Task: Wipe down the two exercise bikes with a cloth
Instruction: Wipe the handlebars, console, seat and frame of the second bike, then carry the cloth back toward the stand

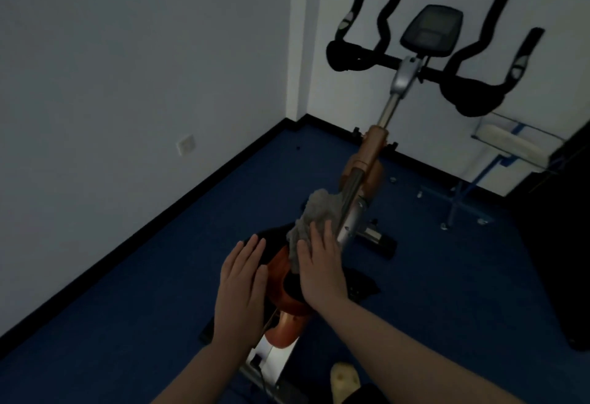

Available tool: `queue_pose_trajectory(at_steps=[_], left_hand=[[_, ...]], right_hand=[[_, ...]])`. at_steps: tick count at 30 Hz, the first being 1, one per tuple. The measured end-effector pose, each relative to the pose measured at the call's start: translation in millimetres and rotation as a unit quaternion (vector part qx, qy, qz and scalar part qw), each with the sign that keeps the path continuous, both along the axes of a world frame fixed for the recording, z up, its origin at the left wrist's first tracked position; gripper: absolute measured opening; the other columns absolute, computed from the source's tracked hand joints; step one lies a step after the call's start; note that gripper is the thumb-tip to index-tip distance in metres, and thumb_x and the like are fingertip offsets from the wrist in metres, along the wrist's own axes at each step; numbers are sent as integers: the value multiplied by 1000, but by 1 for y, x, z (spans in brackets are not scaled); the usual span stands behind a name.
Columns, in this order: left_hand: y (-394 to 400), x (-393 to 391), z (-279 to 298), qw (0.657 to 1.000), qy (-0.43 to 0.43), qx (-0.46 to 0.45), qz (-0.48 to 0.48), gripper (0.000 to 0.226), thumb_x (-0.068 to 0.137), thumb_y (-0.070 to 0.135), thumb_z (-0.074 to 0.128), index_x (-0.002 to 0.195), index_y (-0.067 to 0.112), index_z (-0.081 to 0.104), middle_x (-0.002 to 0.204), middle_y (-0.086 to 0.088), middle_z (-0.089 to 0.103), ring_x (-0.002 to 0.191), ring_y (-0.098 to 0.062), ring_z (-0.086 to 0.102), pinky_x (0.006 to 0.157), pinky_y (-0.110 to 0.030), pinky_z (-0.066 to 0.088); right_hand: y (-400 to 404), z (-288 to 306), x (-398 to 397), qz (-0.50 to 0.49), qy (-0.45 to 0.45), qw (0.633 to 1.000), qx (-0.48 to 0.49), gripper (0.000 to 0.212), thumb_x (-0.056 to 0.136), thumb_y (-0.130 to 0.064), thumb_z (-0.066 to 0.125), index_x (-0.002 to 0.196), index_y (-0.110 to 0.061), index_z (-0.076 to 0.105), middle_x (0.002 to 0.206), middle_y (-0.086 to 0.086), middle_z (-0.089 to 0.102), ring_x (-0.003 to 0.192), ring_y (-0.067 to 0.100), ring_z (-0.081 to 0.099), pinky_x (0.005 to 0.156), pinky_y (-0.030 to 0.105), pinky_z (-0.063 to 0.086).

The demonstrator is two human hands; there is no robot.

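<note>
Grey cloth under right hand's fingers

An orange and silver exercise bike with black curved handlebars and a dark grey console is seen standing on a blue floor near a white wall corner. A crumpled grey cloth is pressed against the bike's frame by the flat right hand. The left hand is held flat, fingers straight, beside the black saddle. A pale slipper is visible at the bottom edge
</note>
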State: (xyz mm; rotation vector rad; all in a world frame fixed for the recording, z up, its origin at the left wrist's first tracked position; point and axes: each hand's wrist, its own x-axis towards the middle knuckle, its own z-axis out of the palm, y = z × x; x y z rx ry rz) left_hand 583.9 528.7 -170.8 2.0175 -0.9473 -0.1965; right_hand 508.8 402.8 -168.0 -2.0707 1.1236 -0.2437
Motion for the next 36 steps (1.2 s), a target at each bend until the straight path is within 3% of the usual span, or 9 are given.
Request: queue_pose_trajectory(at_steps=[3,10,17,21,24,27,29,31,36], left_hand=[[3,4,0,1000,3,-10,-18,38,105,20,38,142,20,43,152,10,33,144,-5,18,118,-22,11],[15,16,0,996,-1,-2,-87,46,105,33,29,144,14,42,152,7,31,146,-11,18,118,-18,8],[22,29,0,991,23,5,-129,49,98,39,26,144,26,36,153,14,26,146,-3,12,113,-6,1],[26,30,1,989,18,9,-144,43,105,39,26,145,24,34,154,12,25,146,-4,11,119,-20,7],[26,34,5,988,34,33,-150,43,104,32,38,147,26,34,154,16,23,144,0,10,117,-20,8],[21,42,14,985,30,68,-153,47,100,29,51,145,26,40,149,18,28,141,-4,18,117,-24,13],[11,44,27,986,58,65,-144,42,98,22,56,139,19,52,144,6,45,135,-16,38,117,-38,29],[-3,36,45,985,73,39,-149,35,96,16,58,131,15,60,131,-1,58,123,-20,52,107,-46,41],[-61,-11,85,965,-18,13,-262,43,94,26,63,135,22,55,135,8,53,126,-8,44,111,-34,33]], right_hand=[[20,7,-7,-21,12,1000,15,56,104,-48,21,156,-31,6,162,-8,-13,149,18,-4,122,36,4],[61,9,-14,-83,23,996,-6,59,103,-50,22,156,-34,2,163,-10,-10,148,16,-5,118,33,12],[80,-3,-20,-85,-14,993,-80,55,103,-48,24,154,-37,6,161,-16,-11,147,9,-9,108,17,2],[65,1,-23,-79,-36,994,-65,49,104,-46,29,151,-38,23,162,-15,6,147,9,6,109,20,15],[50,8,-32,-63,-51,996,-44,48,103,-43,36,150,-33,31,156,-11,28,138,8,31,110,21,29],[32,19,-48,-77,-79,994,-5,44,100,-37,50,140,-26,34,129,-7,57,101,3,57,81,17,48],[19,27,-62,-85,-95,992,0,33,96,-31,58,123,-24,39,110,-7,62,85,-2,57,64,11,47],[8,35,-78,-76,-104,992,-3,27,93,-27,64,109,-24,43,98,-10,60,81,-2,58,61,13,49],[-22,65,-121,2,-89,996,31,31,81,-17,75,100,-29,53,100,-7,62,88,5,61,71,22,55]])
